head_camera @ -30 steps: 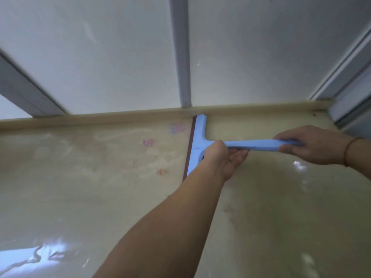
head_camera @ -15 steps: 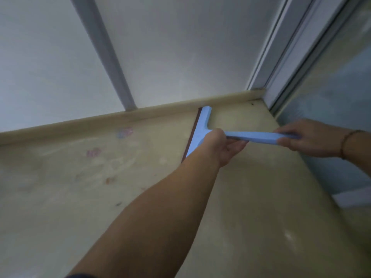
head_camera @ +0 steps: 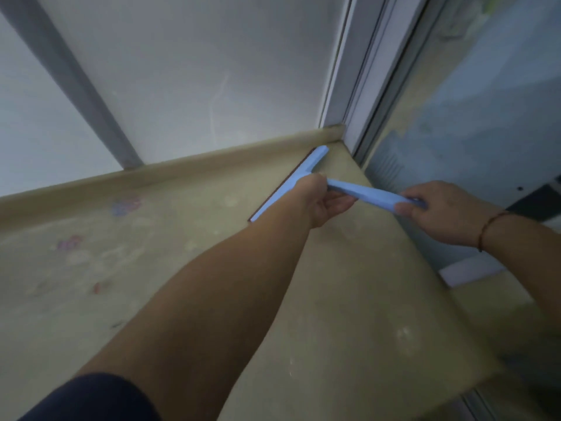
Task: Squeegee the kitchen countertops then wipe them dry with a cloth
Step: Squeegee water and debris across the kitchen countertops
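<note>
A light blue squeegee [head_camera: 368,194] lies with its dark rubber blade on the beige countertop [head_camera: 349,299], its head reaching the back right corner. My left hand [head_camera: 321,199] grips it where the handle meets the head. My right hand [head_camera: 437,208] holds the far end of the handle, out past the counter's right edge. The counter shows faint pink and red smears [head_camera: 124,205] at the left. No cloth is in view.
A raised beige lip [head_camera: 182,167] runs along the back under white wall panels [head_camera: 197,71]. A metal frame [head_camera: 358,86] and a glass panel [head_camera: 485,132] stand at the right. The counter's right edge [head_camera: 425,268] drops off beside the glass.
The view has swung right and the squeegee has moved along the back lip into the right corner. Both hands keep the same grip on it.
</note>
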A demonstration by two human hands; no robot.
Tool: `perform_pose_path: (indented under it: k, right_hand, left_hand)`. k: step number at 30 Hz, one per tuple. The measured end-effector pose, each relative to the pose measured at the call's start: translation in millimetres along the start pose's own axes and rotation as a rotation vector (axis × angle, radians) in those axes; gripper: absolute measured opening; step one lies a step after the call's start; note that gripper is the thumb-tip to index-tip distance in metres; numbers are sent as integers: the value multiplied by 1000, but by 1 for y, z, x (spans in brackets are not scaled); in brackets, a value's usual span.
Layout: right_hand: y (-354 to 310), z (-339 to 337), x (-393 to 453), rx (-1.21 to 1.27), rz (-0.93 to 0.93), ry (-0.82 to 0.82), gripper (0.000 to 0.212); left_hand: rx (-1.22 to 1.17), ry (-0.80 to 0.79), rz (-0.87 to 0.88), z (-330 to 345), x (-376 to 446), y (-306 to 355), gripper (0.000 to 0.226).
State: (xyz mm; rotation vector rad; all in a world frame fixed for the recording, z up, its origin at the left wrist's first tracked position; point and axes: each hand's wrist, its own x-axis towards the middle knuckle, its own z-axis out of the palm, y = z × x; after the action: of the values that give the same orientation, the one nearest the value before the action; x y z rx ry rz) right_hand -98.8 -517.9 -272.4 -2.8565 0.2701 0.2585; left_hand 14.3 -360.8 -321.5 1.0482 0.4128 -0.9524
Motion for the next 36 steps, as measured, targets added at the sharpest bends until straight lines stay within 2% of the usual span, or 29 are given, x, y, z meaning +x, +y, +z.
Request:
perform_pose_path:
  k: [3, 9, 15, 20, 25, 29, 32, 34, 36]
  right_hand:
    - [0, 3, -10, -4, 61, 33, 28]
    - [-7, 26, -28, 21, 97, 59, 31]
    - [-26, 49, -70, 120, 147, 69, 41]
    - [-34, 55, -120, 229, 227, 100, 41]
    - [-62, 80, -157, 352, 403, 121, 34]
    - [-106, 89, -167, 349, 590, 160, 28]
    - [-126, 93, -180, 347, 661, 185, 34]
    - [-138, 95, -187, 376, 705, 194, 37]
    - [-157, 98, -193, 399, 752, 187, 36]
  left_hand:
    - [93, 24, 28, 18, 10, -3, 27]
    - [262, 93, -42, 12, 7, -14, 32]
    - [307, 68, -121, 8, -11, -38, 53]
    - [426, 36, -196, 11, -35, -65, 45]
    - [557, 41, -247, 17, -66, -87, 46]
    - [575, 45, -258, 8, -84, -91, 52]
    - [606, -66, -289, -11, -110, -108, 64]
    - [700, -191, -373, -29, -136, -119, 61]
    - [721, -222, -409, -48, -151, -129, 57]
